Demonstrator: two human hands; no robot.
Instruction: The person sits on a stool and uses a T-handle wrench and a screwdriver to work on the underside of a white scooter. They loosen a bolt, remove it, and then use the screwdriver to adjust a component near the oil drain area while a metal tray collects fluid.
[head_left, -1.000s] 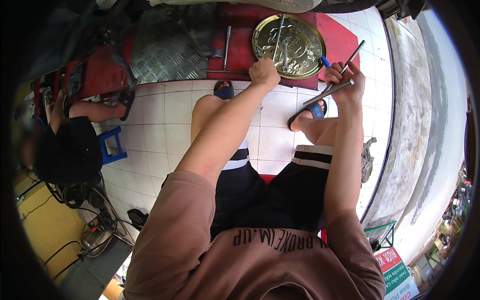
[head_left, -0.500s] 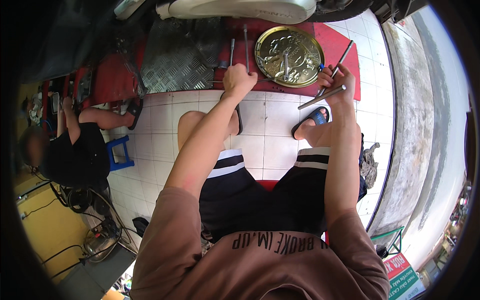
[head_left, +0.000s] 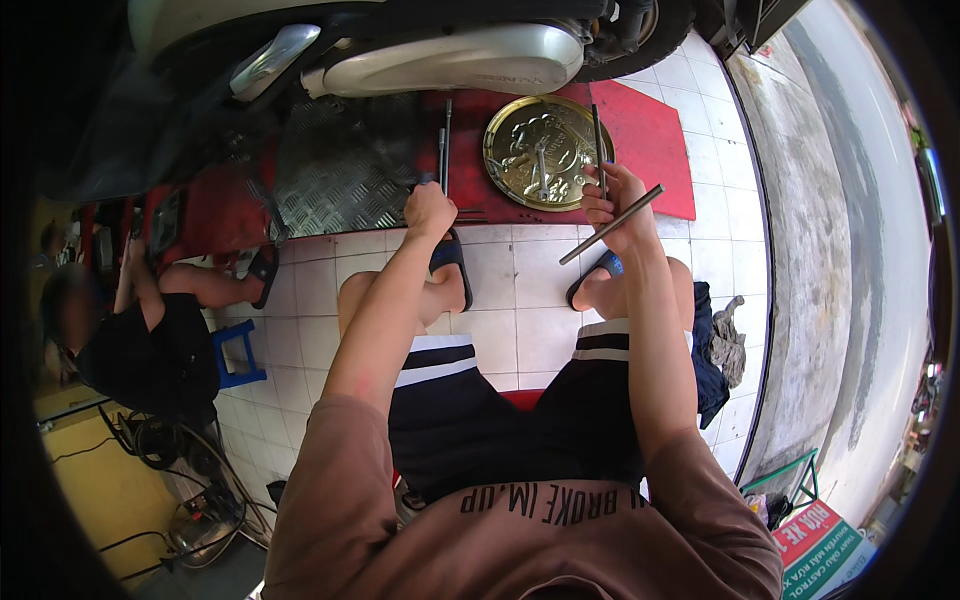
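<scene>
My left hand (head_left: 430, 210) is closed at the near edge of a red platform, over the near ends of two long metal T-handle wrenches (head_left: 443, 150) whose shafts lie close together pointing away from me. Thin bars show beside its fingers; how far the grip reaches round both tools is hidden. In my right hand (head_left: 625, 205), raised before the platform, is another T-handle wrench. Its shaft (head_left: 598, 140) points away and its crossbar (head_left: 630, 213) slants across the palm. Beyond that hand, a round gold tray (head_left: 505, 185) carries a spanner (head_left: 543, 170) and small metal parts.
A silver and dark motorbike (head_left: 450, 65) stands over the platform (head_left: 655, 150). Left of my left hand lies a diamond-patterned metal plate (head_left: 340, 185). At far left another person (head_left: 150, 335) sits near a blue stool (head_left: 240, 355). A street runs along the right.
The view has shifted, so the scene sits lower. My left hand has moved left, and its two shafts have come together. The right-hand wrench has swung from slanting right to nearly straight ahead.
</scene>
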